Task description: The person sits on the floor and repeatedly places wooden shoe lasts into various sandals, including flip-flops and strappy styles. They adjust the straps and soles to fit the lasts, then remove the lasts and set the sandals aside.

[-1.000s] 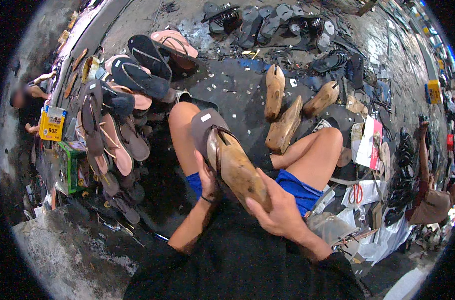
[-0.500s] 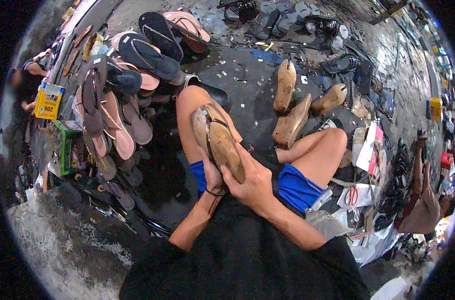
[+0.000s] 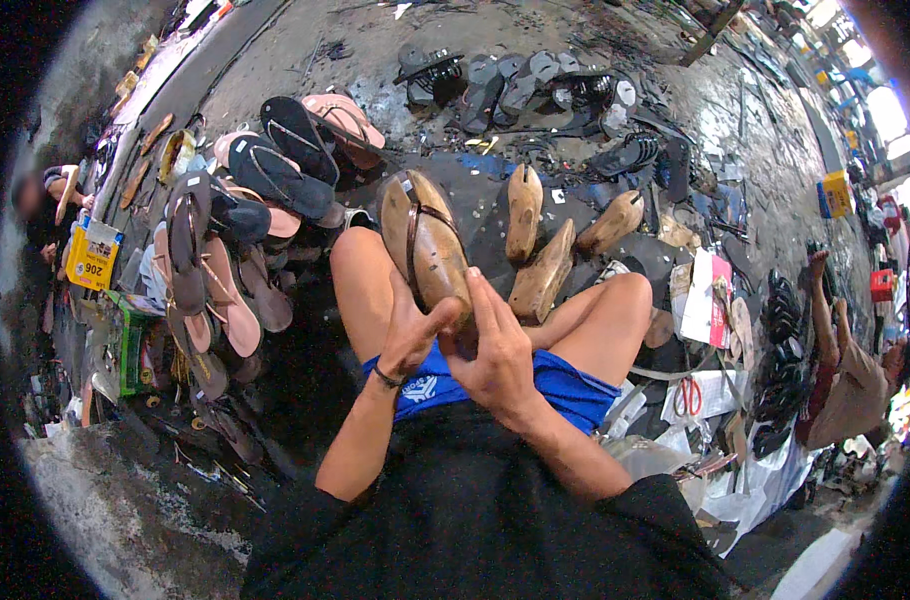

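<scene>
A wooden shoe last (image 3: 438, 265) with a thin dark thong strap across it is held out in front of me, its wide toe end pointing away. My left hand (image 3: 412, 342) grips the heel end from the left, thumb pressed on the wood. On the other side my right hand (image 3: 500, 355) closes round the heel, fingers stretched along its edge. The hands partly cover the heel, and the underside is hidden. Three loose wooden lasts lie past my bent legs: a narrow last (image 3: 524, 213), a tilted last (image 3: 544, 275) and a last (image 3: 612, 222) to the right.
Black and pink sandals (image 3: 233, 310) are heaped at my left, beside a green crate (image 3: 133, 350) and a yellow box (image 3: 93, 255). Dark footwear (image 3: 520, 85) stands farther off. Red-handled scissors (image 3: 688, 397) lie at my right. Another person (image 3: 847, 400) sits at far right.
The last has moved away from me and now points more straight ahead. Both hands have slid toward its heel end. My view has tilted up, showing more floor ahead.
</scene>
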